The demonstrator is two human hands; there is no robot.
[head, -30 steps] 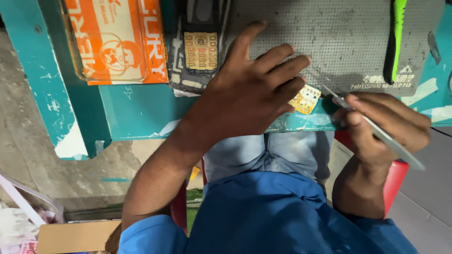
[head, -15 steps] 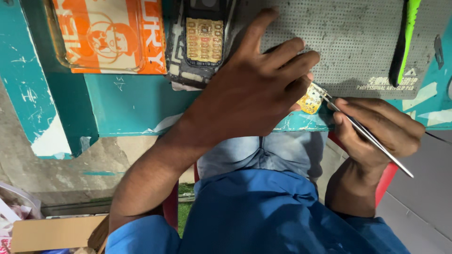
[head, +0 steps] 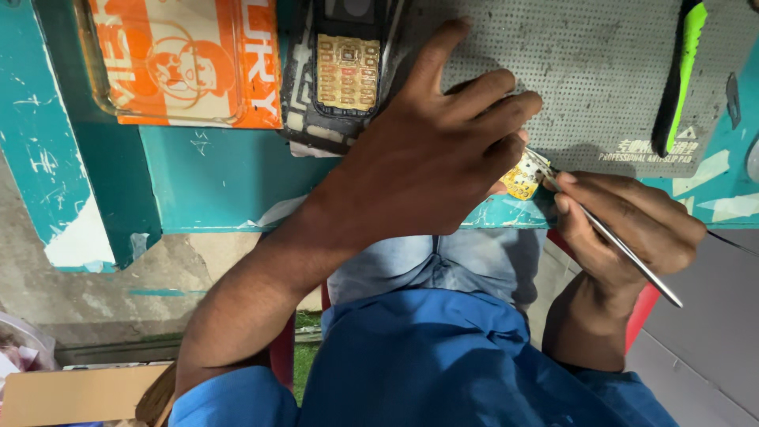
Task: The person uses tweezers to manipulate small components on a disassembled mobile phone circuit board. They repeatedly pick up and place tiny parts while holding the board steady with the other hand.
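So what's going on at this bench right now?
A person in a blue shirt is working on small electronics at a teal table. The left hand pins a small yellow circuit board at the near edge of a grey perforated mat. The right hand grips thin metal tweezers, their tip touching that board. An opened keypad phone lies just beyond the left hand, next to an orange box. A green-and-black tool rests on the mat.

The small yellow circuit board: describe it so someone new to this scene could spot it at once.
Start at the grey perforated mat on the teal bench. At the mat's near edge, the left hand pins a small yellow board, with the right hand's metal tool touching it. Unlike the opened phone, it is loose and caseless.
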